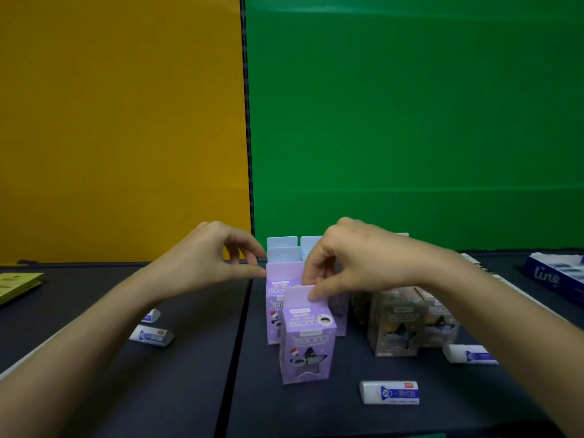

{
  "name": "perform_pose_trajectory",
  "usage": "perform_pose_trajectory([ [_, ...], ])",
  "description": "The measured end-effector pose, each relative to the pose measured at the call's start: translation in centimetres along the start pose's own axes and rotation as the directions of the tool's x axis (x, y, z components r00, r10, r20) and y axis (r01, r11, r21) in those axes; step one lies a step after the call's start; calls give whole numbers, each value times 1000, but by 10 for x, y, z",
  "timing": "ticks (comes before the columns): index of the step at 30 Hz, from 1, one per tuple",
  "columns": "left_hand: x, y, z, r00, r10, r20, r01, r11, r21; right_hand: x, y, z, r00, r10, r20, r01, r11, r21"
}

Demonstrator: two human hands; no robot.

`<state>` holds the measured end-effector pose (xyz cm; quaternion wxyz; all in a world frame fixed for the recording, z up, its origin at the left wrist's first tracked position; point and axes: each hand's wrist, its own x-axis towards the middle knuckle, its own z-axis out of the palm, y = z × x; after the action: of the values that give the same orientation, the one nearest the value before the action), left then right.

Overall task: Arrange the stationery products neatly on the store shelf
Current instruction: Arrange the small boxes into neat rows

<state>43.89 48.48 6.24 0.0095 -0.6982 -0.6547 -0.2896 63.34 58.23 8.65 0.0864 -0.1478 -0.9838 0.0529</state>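
The top flap of the front purple box (307,336), standing upright on the dark shelf (189,358), is being pinched by the right hand (357,260). The left hand (208,257), fingers curled, is seemingly touching the purple box behind (278,279).

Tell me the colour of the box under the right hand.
Light purple box, clearest in the head view.

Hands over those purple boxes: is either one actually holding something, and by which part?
The right hand pinches the front purple box by its top flap. The left hand touches the purple box behind at its top corner; grip unclear.
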Motion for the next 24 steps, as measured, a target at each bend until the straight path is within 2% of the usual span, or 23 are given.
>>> perform_pose_trajectory([
  [8, -10, 3, 0, 996, 51, -69, -48, 998, 44, 12, -19, 4, 999, 23, -40, -25, 999, -47],
  [14, -16, 3, -3, 990, 106, -94, -96, 991, 98, 14, -18, 9, 995, 70, -75, -71, 997, -15],
  [18, -22, 13, -7, 971, 169, -167, -137, 973, 185, -2, -8, 1, 986, 78, -144, -70, 996, 56],
  [21, -33, 33, 0, 951, 249, -185, -227, 965, 130, -41, 8, -15, 955, 116, -272, -90, 990, 107],
  [24, -44, 58, 21, 944, 312, -105, -310, 950, 40, -93, 29, -23, 918, 206, -339, -155, 973, 172],
])
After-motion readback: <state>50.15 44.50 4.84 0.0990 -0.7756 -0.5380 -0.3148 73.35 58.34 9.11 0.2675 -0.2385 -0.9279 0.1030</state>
